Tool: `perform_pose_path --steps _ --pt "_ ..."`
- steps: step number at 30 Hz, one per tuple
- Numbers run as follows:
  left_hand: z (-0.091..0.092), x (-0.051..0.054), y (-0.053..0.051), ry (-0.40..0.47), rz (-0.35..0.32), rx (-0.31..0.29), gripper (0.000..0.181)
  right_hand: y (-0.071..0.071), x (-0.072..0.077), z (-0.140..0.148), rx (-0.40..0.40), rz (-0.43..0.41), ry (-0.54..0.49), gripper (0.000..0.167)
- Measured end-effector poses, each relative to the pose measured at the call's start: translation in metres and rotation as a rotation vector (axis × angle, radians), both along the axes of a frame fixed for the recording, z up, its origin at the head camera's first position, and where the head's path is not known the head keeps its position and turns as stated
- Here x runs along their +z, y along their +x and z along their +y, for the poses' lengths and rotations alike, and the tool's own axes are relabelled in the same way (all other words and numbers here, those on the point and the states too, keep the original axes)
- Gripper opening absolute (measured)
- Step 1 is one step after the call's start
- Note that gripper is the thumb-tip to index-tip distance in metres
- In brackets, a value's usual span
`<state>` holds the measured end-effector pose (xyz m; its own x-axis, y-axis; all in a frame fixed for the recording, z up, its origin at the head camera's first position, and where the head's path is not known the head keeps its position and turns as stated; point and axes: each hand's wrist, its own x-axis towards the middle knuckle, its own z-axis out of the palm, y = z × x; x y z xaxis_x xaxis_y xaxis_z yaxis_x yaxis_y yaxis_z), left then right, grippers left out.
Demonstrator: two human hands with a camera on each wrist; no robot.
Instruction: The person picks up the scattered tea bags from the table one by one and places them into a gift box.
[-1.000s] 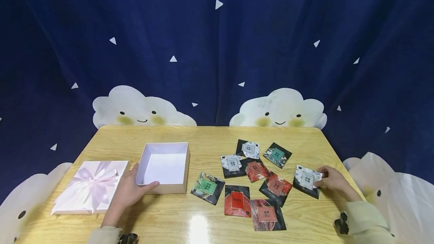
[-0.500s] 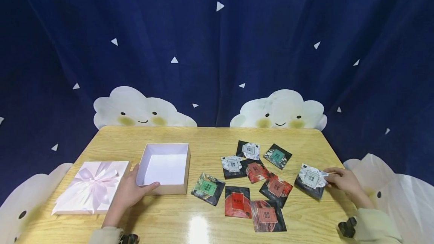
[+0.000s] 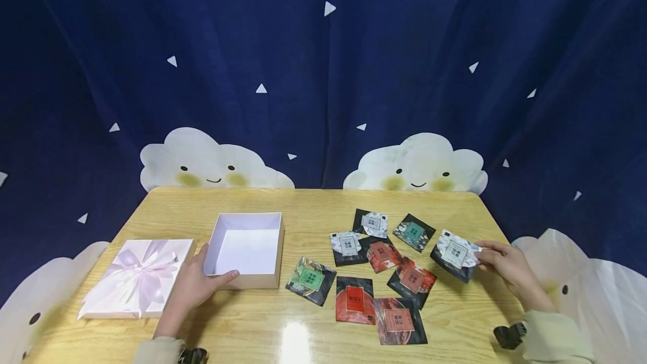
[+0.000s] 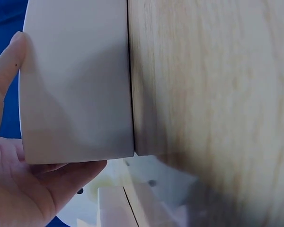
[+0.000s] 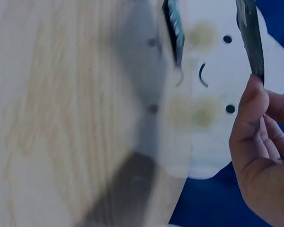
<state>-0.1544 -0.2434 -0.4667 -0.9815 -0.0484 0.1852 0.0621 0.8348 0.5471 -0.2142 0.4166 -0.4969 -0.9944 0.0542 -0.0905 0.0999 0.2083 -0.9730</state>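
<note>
A white open-topped gift box [image 3: 245, 249] stands left of centre, its inside bare. My left hand [image 3: 198, 282] holds its near left corner, thumb at the front wall and fingers along the left side. In the left wrist view, the thumb [image 4: 12, 59] touches the box's rim and other fingers sit by its side. At the right, my right hand [image 3: 507, 271] pinches the edge of a square black-and-white sachet [image 3: 455, 254]. The right wrist view shows this sachet [image 5: 251, 38] nearly edge-on, raised off the wood between thumb and fingers.
Several flat sachets lie mid-table, including a green one [image 3: 310, 281], a red one [image 3: 354, 300], a pinkish one [image 3: 400, 322] and a teal one [image 3: 414, 232]; some overlap. A pale pink lid with a ribbon bow [image 3: 136, 277] lies left of the box. A dark blue curtain [image 3: 323, 72] hangs behind.
My right hand has lifted the black-and-white sachet, shifting it first slightly right, then back left and up. My left hand stays at the box.
</note>
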Motion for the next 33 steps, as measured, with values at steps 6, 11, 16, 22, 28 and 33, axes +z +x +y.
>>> perform_pose_path --steps 6,11,16,22,28,33 --pt "0.001 0.000 -0.001 0.005 -0.004 0.002 0.106 -0.020 -0.026 -0.001 -0.050 0.083 -0.117 0.020" --pt "0.001 0.000 -0.001 0.006 -0.004 0.004 0.107 -0.028 -0.027 -0.017 -0.081 0.118 -0.080 0.024" --pt "0.001 0.000 -0.002 0.009 -0.001 0.000 0.106 -0.039 -0.027 -0.031 -0.073 0.136 -0.026 0.037" --pt "0.002 0.000 -0.001 0.005 -0.002 0.003 0.106 -0.048 -0.028 -0.047 -0.048 0.143 -0.055 0.045" --pt "0.001 0.001 0.000 0.001 -0.005 0.008 0.107 -0.059 -0.031 -0.059 -0.002 0.168 -0.095 0.042" --pt "0.000 0.001 0.000 -0.005 -0.006 0.011 0.107 -0.045 0.007 -0.090 0.083 0.178 -0.138 0.032"
